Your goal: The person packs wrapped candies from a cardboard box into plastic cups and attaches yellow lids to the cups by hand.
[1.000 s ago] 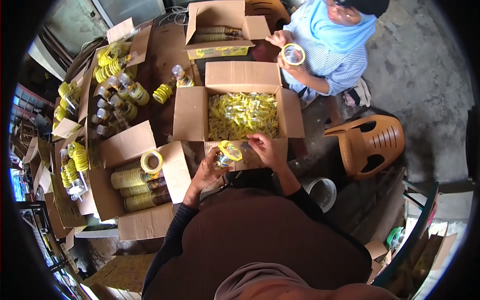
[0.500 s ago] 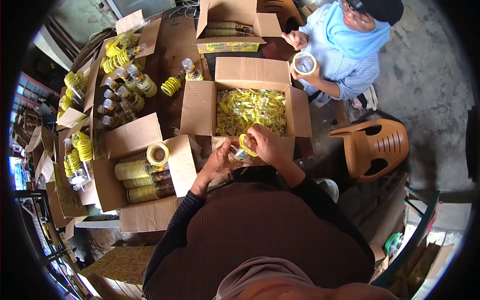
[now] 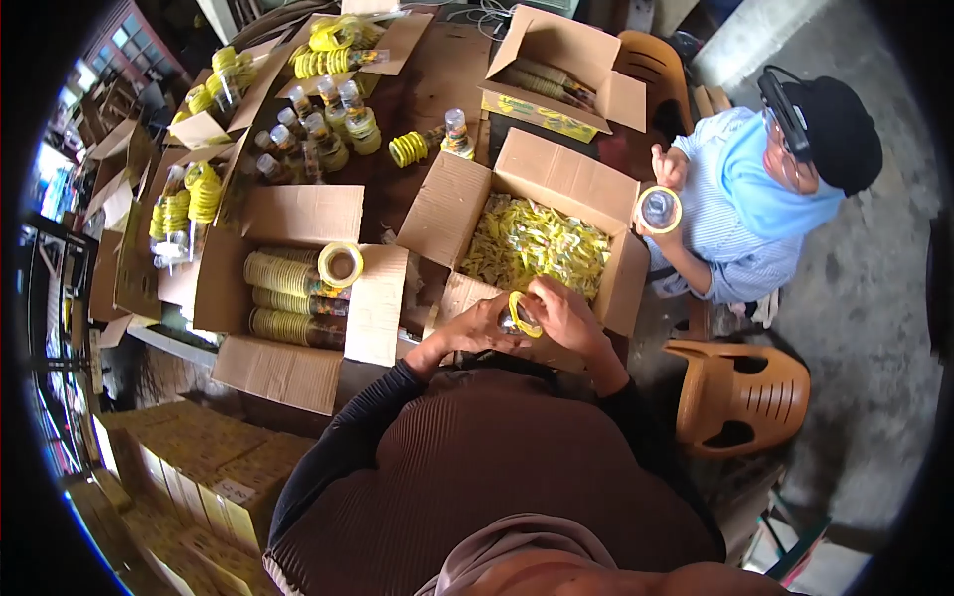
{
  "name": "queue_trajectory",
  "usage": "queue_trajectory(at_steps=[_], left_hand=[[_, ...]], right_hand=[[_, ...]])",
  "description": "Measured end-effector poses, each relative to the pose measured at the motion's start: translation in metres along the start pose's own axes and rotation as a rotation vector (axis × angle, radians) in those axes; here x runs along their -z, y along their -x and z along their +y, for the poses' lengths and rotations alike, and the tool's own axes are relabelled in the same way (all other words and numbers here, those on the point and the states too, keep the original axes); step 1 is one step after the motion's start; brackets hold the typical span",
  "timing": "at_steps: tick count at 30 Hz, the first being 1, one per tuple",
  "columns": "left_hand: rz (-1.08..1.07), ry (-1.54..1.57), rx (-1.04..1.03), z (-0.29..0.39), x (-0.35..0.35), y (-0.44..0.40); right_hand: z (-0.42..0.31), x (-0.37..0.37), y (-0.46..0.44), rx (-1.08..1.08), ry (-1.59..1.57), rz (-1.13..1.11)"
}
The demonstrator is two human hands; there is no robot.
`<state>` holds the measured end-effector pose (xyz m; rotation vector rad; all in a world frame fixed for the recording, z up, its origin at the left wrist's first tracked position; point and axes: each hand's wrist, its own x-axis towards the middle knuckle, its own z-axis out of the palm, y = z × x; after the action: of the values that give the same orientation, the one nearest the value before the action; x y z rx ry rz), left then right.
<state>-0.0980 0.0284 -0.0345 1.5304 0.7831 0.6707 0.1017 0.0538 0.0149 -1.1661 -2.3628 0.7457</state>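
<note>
Just in front of my body, a small clear plastic jar with a yellow rim (image 3: 522, 314) is held between both hands. My left hand (image 3: 477, 328) wraps round its side with curled fingers. My right hand (image 3: 564, 316) is closed at the yellow rim, fingertips pressed against it; part of the jar is hidden behind the fingers. Right beyond the hands stands an open cardboard box (image 3: 542, 157) filled with small yellow-and-clear packets (image 3: 537, 248). A jar with a yellow rim (image 3: 341, 264) rests on stacked yellow-rimmed containers in the carton to the left.
A co-worker in a striped shirt (image 3: 750, 238) sits at the right, holding a yellow-rimmed jar (image 3: 658, 210). An orange plastic chair (image 3: 740, 397) stands nearby. Bottles with clear caps (image 3: 318, 134), a left carton (image 3: 288, 372) and a back carton (image 3: 547, 45) occupy the table.
The view has turned, so the table's contents appear shifted right and the floor boxes at lower left show more. My hands still hold the jar, its rim now turned more upright.
</note>
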Motion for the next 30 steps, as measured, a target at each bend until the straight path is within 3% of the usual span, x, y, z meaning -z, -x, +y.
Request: queue_trajectory(at_steps=[2, 3, 6, 8, 10, 13, 16, 18, 20, 22, 23, 26, 27, 30], left_hand=[[0.126, -0.087, -0.066, 0.001, -0.008, -0.009], [0.16, 0.182, -0.082, -0.001, -0.012, -0.01], [0.299, 0.246, -0.04, 0.008, -0.015, -0.022], [0.368, 0.145, -0.101, 0.0, -0.017, -0.03], [0.435, 0.224, -0.048, 0.0, -0.028, -0.036], [0.369, 0.313, 0.021, 0.001, -0.032, -0.038], [0.284, 0.37, 0.065, -0.001, -0.026, -0.038], [0.243, 0.306, 0.06, -0.004, -0.022, -0.032], [0.182, 0.305, 0.018, -0.016, -0.02, -0.029], [0.096, 0.118, 0.147, -0.002, -0.015, -0.027], [0.056, 0.056, 0.003, -0.026, -0.016, -0.027], [0.005, 0.042, 0.108, -0.037, -0.018, -0.023], [-0.029, 0.12, 0.102, -0.049, -0.016, -0.022], [-0.084, -0.029, 0.173, -0.064, -0.009, -0.028]], right_hand=[[0.012, 0.004, 0.005, -0.097, -0.138, 0.051], [0.014, 0.01, 0.006, -0.172, -0.212, 0.027], [0.039, 0.005, 0.02, -0.225, -0.316, 0.087], [0.038, 0.003, 0.026, -0.299, -0.39, 0.008], [0.049, -0.016, 0.039, -0.104, -0.343, 0.026], [0.059, -0.037, 0.047, -0.133, -0.365, 0.04], [0.059, -0.038, 0.053, -0.293, -0.336, -0.056], [0.053, -0.04, 0.061, -0.39, -0.713, 0.023], [0.056, -0.049, 0.075, -0.414, -0.774, 0.136], [0.048, -0.039, 0.089, -0.438, -0.653, 0.248], [0.043, -0.034, 0.097, -0.484, -0.567, 0.336], [0.047, -0.03, 0.147, -0.656, -0.52, 0.458], [0.04, -0.013, 0.164, -0.749, -0.477, 0.404], [0.062, -0.002, 0.244, -0.904, -0.431, 0.491]])
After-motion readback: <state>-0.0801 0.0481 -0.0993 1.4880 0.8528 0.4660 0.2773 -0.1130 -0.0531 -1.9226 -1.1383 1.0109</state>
